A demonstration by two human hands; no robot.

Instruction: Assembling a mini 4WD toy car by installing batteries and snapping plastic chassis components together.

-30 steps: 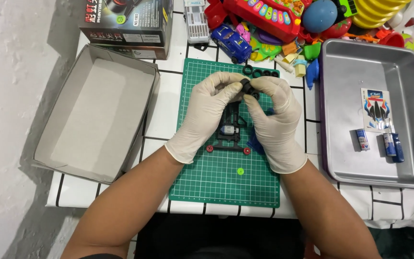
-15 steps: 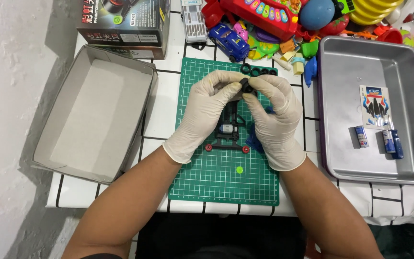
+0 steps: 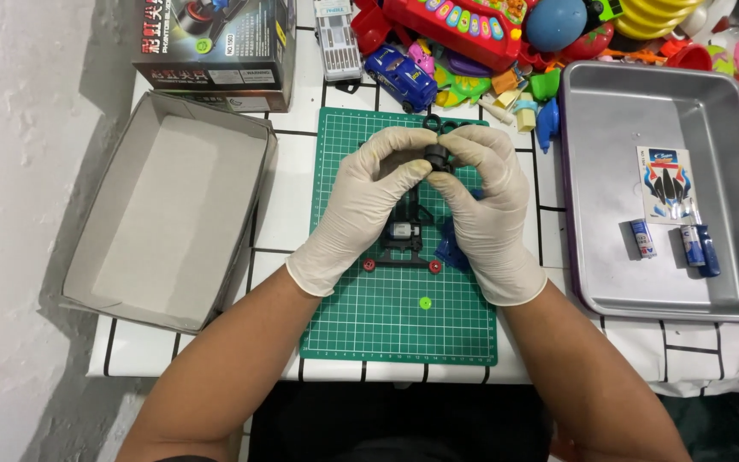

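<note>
Both hands wear cream rubber gloves and meet over a green cutting mat [image 3: 387, 316]. My left hand [image 3: 361, 205] and my right hand [image 3: 489, 205] pinch one small black wheel [image 3: 438, 156] between their fingertips. Under the hands lies a black toy-car chassis [image 3: 405, 239] with a silver motor and two small red rollers at its near end. A blue part [image 3: 451, 251] peeks out beside my right palm. More black tyres [image 3: 438, 125] lie just beyond the fingers. A small green round piece [image 3: 425, 302] rests on the mat nearer to me.
An open grey cardboard box [image 3: 164, 214] sits at the left, the printed kit box [image 3: 211, 43] behind it. A metal tray [image 3: 609, 111] at the right holds a sticker sheet [image 3: 666, 184] and small batteries [image 3: 699, 248]. Colourful toys [image 3: 472, 34] crowd the far edge.
The hands stay together on the black wheel, with only slight finger shifts. Nothing else on the table has moved.
</note>
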